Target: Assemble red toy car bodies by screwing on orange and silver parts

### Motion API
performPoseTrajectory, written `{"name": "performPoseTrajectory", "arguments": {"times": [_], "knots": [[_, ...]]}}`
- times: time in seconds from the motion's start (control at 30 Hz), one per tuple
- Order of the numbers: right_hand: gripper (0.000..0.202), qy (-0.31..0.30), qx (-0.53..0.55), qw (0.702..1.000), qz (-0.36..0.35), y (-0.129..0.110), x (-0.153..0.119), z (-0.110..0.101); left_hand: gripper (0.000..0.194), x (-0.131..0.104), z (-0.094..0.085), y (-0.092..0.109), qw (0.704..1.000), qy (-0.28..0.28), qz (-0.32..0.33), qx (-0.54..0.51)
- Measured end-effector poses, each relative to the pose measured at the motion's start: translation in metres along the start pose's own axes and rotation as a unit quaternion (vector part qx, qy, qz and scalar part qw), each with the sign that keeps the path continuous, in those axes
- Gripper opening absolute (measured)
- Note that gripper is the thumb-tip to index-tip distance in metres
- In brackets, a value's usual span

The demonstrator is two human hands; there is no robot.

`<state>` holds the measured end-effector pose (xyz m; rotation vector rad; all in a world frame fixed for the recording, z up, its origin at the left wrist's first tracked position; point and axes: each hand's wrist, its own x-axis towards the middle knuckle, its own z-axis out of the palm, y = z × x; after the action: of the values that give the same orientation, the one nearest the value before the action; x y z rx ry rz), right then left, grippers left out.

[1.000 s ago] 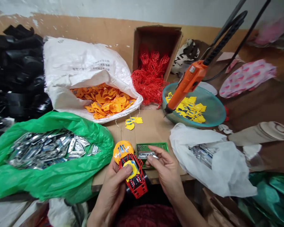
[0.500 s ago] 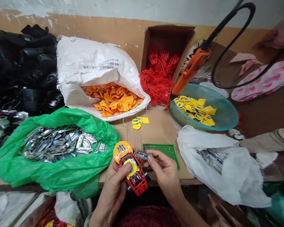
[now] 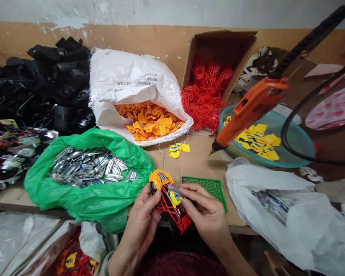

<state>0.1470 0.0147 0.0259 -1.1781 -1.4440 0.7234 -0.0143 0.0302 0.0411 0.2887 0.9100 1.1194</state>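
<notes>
My left hand (image 3: 141, 219) is closed around the side of a toy car (image 3: 180, 221), which has an orange front, a red cage-like frame and a yellow panel. The car tilts, its orange end pointing up and away from me. Between the thumb and fingers of my right hand (image 3: 209, 214) is a small silver-grey flat part (image 3: 174, 189). This part lies over the car's upper side, beside the yellow panel; whether it touches cannot be made out. Just beyond my right hand is a shallow green tray (image 3: 218, 189) with small bits in it.
An orange electric screwdriver (image 3: 251, 109) hangs at the right before a teal basin (image 3: 299, 153) of yellow parts. Around stand a green bag (image 3: 83, 203) of silver pieces, a white sack (image 3: 126, 71) of orange parts, a box of red frames (image 3: 204, 103) and a white bag (image 3: 304, 237).
My right hand has brought the silver-grey part from beside the car to over it. The car has turned slightly, and my left thumb has moved off the yellow panel. The view has shifted left.
</notes>
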Motion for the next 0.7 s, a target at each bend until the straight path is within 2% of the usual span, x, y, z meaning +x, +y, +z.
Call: {"name": "performPoseTrajectory", "arguments": {"times": [0.2, 0.33, 0.4, 0.57, 0.7], "knots": [[0.026, -0.011, 0.054, 0.997, 0.058, 0.005, -0.001, -0.005, 0.04, -0.005, -0.008, 0.001, 0.998, 0.009, 0.001, 0.059], [0.022, 0.037, 0.076, 0.994, 0.067, 0.0, -0.001, -0.007, 0.043, -0.005, -0.013, -0.001, 0.996, 0.031, 0.001, 0.079], [0.024, 0.05, 0.043, 0.997, 0.045, -0.006, -0.002, -0.008, 0.046, -0.003, -0.014, -0.002, 0.996, 0.039, 0.008, 0.085], [0.029, -0.001, -0.063, 0.997, -0.041, -0.019, -0.004, -0.007, 0.045, 0.0, -0.012, -0.007, 0.995, 0.027, 0.042, 0.085], [0.029, -0.003, -0.093, 0.993, -0.068, -0.019, -0.004, -0.002, 0.041, 0.0, -0.01, -0.009, 0.994, 0.019, 0.044, 0.101]]}}
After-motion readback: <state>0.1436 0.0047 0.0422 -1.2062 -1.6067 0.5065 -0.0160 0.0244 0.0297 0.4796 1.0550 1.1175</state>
